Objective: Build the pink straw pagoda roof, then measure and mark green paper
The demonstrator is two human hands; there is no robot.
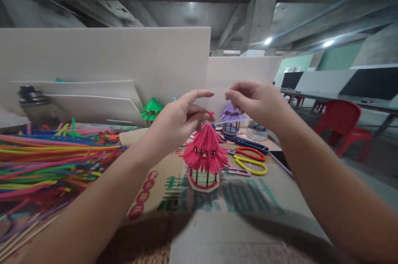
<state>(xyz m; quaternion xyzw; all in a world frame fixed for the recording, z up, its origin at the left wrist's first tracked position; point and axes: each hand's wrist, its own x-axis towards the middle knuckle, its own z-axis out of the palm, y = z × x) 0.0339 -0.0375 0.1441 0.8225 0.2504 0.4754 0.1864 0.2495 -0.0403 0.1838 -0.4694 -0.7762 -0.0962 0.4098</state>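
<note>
A pink two-tiered pavilion model point(206, 150) of fuzzy stems stands upright on the cardboard, on dark posts and a pale base. Just above its roof tip, my left hand point(183, 117) pinches a small pink piece point(211, 115) between thumb and a finger, its index finger stretched out. To the right and a bit higher, my right hand point(251, 98) hangs in the air with thumb and fingertips pressed together; anything between them is too small to make out. Behind are a purple pavilion point(231, 117) and a green one point(152, 108).
Many coloured fuzzy stems point(56, 160) cover the left side. Orange-handled pliers point(251, 153), yellow-handled scissors point(251, 165), pink snips point(239, 172) and a phone point(281, 161) lie right of the model. White boards point(102, 52) stand behind. A red chair point(338, 119) is at the right.
</note>
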